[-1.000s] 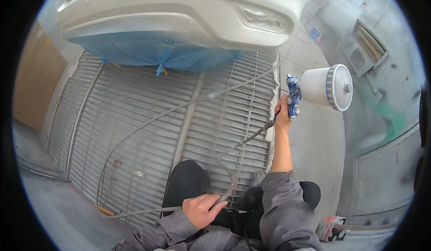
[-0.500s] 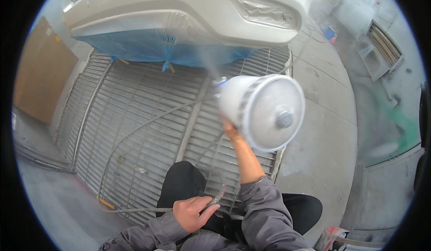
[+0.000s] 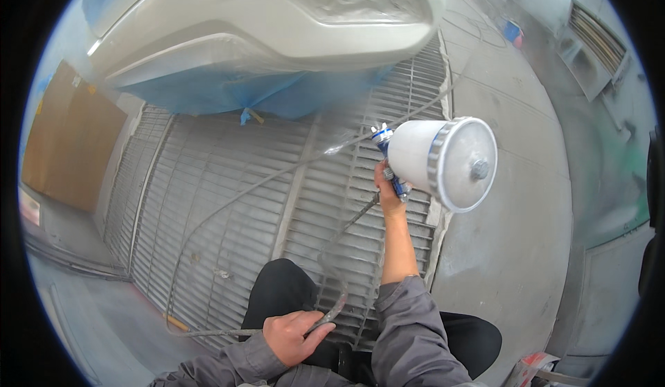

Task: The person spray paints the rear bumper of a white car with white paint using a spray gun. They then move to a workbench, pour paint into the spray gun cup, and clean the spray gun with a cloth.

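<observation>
My right hand (image 3: pixel 390 187) is closed round the handle of a spray gun (image 3: pixel 396 182), blue and silver with a large white paint cup (image 3: pixel 443 155) tilted toward me. The gun's nozzle points forward and left, below a pale car bumper (image 3: pixel 277 33). Low in front of me, my left hand (image 3: pixel 292 335) grips the air hose (image 3: pixel 332 312). From there the hose loops left over the grating, and another stretch rises toward the gun. Clear film covers a recess (image 3: pixel 357 2) in the bumper, and blue masking sheet (image 3: pixel 228 89) hangs under its lower edge.
Slatted metal grating (image 3: pixel 222 207) lies under my knees, bordered on the right by concrete floor (image 3: pixel 499 248). A brown board (image 3: pixel 73 137) leans at the left. At the far right stand a blue bucket (image 3: pixel 512 32) and a rack of panels (image 3: pixel 596 40). Haze hangs in the air.
My right hand has moved the spray gun rightward and turned it, so its blue body now shows. The spray plume near the nozzle has faded. My left hand stays on the hose.
</observation>
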Tool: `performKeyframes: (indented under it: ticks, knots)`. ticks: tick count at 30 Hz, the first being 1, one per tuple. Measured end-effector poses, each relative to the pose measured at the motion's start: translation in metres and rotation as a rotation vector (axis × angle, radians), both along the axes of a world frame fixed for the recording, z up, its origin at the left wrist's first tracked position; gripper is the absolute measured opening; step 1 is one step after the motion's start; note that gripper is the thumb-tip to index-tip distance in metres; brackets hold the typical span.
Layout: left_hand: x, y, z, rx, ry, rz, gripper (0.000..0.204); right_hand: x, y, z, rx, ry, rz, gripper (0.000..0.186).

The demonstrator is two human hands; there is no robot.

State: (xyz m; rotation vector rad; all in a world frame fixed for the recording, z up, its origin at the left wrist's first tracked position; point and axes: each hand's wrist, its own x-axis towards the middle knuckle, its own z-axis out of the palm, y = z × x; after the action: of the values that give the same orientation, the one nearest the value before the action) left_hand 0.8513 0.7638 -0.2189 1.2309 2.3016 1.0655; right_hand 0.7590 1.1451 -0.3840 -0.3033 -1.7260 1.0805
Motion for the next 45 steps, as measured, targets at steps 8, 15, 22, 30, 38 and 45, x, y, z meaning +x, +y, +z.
performKeyframes:
  ticks: [8,15,22,30,38,45]
  knots:
    - [0.007,0.047,0.012,-0.087,-0.006,0.014,0.024,0.016,0.071,0.049,-0.288,0.301,0.152,0.013]
    - [-0.010,0.078,0.039,-0.154,0.027,0.182,0.026,0.030,0.141,0.158,-0.498,0.289,-0.195,0.015]
    - [-0.063,0.033,0.102,-0.646,-0.090,0.323,0.042,0.139,0.131,0.384,-0.792,0.353,-0.181,0.030]
    - [-0.016,-0.007,0.184,-0.863,-0.478,0.387,0.047,0.173,0.160,0.610,-0.820,0.206,-0.064,0.032]
    - [0.108,0.049,0.291,-0.736,-0.238,0.541,0.034,0.157,0.251,0.809,-0.623,-0.375,0.455,0.033]
    - [0.201,0.153,0.336,-0.637,-0.278,0.790,0.032,0.155,0.297,0.872,-0.552,-0.531,0.594,0.034]
